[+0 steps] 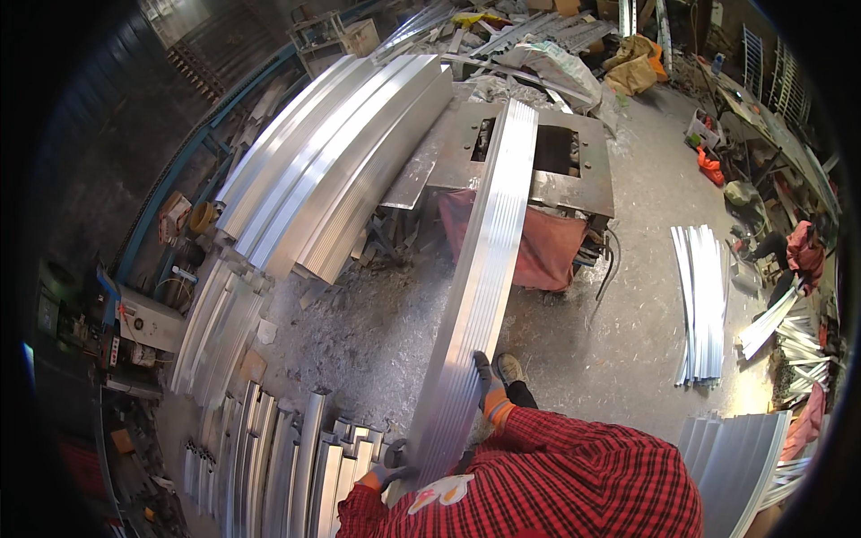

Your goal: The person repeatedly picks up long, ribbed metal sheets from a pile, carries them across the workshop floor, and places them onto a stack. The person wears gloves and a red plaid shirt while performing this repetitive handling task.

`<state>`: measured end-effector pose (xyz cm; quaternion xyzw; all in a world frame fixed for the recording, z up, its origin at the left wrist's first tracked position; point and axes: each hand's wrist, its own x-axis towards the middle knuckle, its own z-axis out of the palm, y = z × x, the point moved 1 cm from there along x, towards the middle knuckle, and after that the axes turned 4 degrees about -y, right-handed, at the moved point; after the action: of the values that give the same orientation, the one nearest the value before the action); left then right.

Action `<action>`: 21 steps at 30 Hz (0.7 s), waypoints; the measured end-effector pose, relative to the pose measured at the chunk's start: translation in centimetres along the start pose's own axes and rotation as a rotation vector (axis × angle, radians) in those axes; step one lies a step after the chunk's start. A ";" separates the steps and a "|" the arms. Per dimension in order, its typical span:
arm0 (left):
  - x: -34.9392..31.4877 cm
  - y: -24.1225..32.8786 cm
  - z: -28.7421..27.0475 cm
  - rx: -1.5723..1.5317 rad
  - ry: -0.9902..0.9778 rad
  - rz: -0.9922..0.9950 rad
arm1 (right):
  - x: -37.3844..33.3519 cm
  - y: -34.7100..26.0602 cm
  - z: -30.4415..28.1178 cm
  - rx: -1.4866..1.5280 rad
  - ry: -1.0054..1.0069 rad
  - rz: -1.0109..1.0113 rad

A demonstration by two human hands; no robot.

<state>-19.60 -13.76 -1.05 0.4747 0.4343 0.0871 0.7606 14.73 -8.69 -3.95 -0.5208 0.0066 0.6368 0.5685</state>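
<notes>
A long ribbed aluminium profile [478, 269] runs from close to my body out over a metal machine table [592, 175], its far end lying across the table top. Both my hands wear grey gloves with orange cuffs. My right hand [490, 384] is closed on the profile's right edge. Nearer my body, my left hand [391, 472] grips the left edge, its fingers partly hidden. Red cloth [547, 251] hangs from the table's front, behind the profile. Dark openings show in the table top on either side of the profile.
Large aluminium profiles [336, 152] are stacked left of the table. Shorter profiles [305, 457] stand at the lower left. On the right floor lies a bundle of thin strips [701, 305], with grey panels [731, 466] nearer me. Sacks [632, 67] and scrap lie at the back.
</notes>
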 end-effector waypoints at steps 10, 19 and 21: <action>16.2 19.0 5.2 0.172 -0.126 -0.022 | 21.6 -14.1 -2.1 -0.413 -0.200 -0.768; 38.4 33.2 10.6 -0.173 -0.170 0.095 | 30.8 -33.6 -4.1 -0.383 -0.068 -0.645; 40.4 35.4 11.5 -0.196 -0.141 0.099 | 30.3 -35.8 -4.5 -0.379 -0.071 -0.628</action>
<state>23.43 19.70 5.83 0.4237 0.3453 0.1330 0.8268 49.64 23.02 -5.44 -0.5710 -0.2915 0.4391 0.6294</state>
